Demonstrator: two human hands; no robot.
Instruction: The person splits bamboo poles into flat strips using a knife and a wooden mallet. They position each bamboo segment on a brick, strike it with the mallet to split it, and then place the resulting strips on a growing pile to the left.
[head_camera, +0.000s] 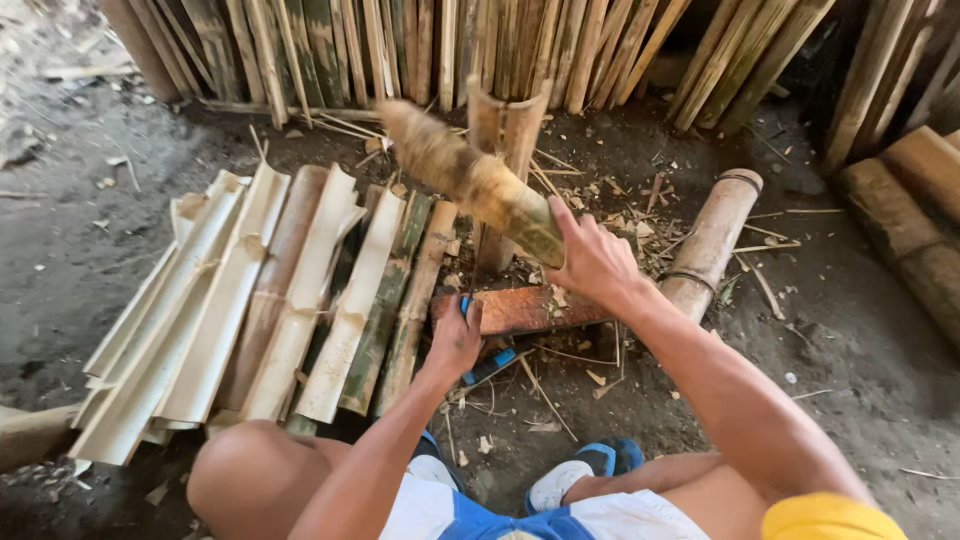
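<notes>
From the head camera, the right hand (592, 262) grips a blurred wooden club (470, 180) raised beside an upright bamboo piece (508, 150). The left hand (455, 340) clasps a blue-handled tool (490, 362) near a reddish wooden block (530, 308). Split bamboo slats (260, 300) lie on the dirt to the left.

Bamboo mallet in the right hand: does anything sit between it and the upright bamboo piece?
Nothing visible does. The right hand grips the bamboo mallet, whose blurred head is raised beside the upright bamboo piece. The left hand holds a blue-handled tool lower down.
</notes>
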